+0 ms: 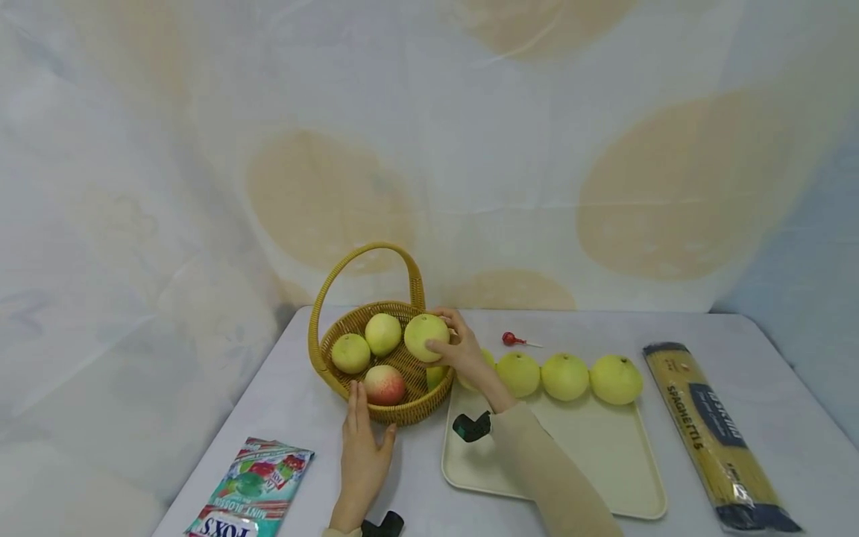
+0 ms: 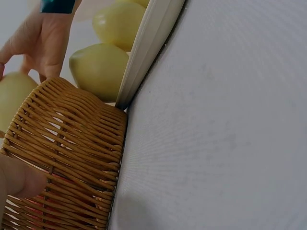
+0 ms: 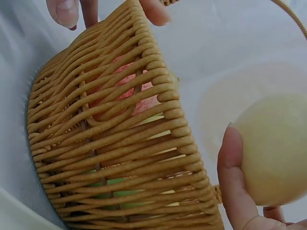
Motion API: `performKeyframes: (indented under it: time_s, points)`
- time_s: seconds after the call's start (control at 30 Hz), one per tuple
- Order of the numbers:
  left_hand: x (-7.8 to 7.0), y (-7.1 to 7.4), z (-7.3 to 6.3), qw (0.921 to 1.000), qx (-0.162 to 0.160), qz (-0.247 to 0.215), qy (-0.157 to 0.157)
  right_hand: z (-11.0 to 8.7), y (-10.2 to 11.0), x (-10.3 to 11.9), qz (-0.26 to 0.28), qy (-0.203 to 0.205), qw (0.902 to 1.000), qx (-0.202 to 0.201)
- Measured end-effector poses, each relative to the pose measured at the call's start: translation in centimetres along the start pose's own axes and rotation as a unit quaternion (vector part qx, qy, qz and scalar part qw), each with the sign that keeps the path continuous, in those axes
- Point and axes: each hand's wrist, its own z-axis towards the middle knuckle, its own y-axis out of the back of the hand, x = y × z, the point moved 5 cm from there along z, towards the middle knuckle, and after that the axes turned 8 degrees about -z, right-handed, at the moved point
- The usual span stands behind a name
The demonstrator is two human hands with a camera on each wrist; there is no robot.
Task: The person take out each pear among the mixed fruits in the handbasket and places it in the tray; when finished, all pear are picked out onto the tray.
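Observation:
A wicker basket with a tall arched handle stands on the table. My right hand grips a pale yellow-green pomelo just above the basket's right side. In the right wrist view, the thumb and fingers lie around that pomelo. Inside the basket are a red-and-yellow peach, two rounded green fruits, and a yellow-green fruit partly hidden beneath the right hand. My left hand touches the basket's front rim with straight fingers. Its thumb lies against the outer wicker wall.
Right of the basket, several pomelos line the back of a cream tray. Behind them lies a red lollipop. A spaghetti pack is at the far right, a FOX'S candy bag at the front left.

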Motion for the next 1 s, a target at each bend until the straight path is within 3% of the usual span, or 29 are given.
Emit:
performKeyframes:
  time_s: [0.27, 0.5, 0.87, 1.0]
  points:
    - [0.1, 0.0, 0.0, 1.0, -0.001, 0.0, -0.004, -1.8, 1.0, 0.9, -0.013, 0.034, 0.9991, 0.023]
    - [0.0, 0.3, 0.0, 1.0, 0.003, -0.003, 0.007, -3.5, 1.9, 1.2, -0.034, 0.018, 0.9985, 0.038]
    - [0.0, 0.0, 0.0, 1.0, -0.001, 0.001, -0.001, -6.3, 3.5, 0.6, -0.108, 0.012, 0.9922, 0.061]
    - [0.1, -0.1, 0.1, 1.0, 0.002, -0.002, -0.002, -7.1, 3.6, 0.2, -0.081, 0.006, 0.9936, 0.078]
